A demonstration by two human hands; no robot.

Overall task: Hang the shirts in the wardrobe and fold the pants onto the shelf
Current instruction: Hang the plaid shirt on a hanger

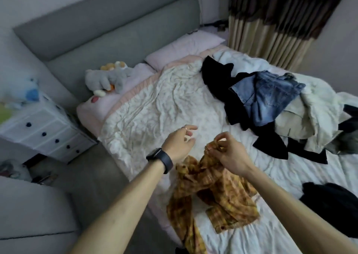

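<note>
Over the rumpled bed (155,102) below a grey headboard (116,27), right hand (230,151) pinches plaid shirt (222,191), left hand (178,141) relaxed

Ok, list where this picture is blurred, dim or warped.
Head view: dim, flat light, no glare; wide-angle warp bends the headboard and curtain; blur smears the curtain top and the white drawer chest at the left edge; the plaid shirt and the right hand pinching it look fairly sharp.
</note>
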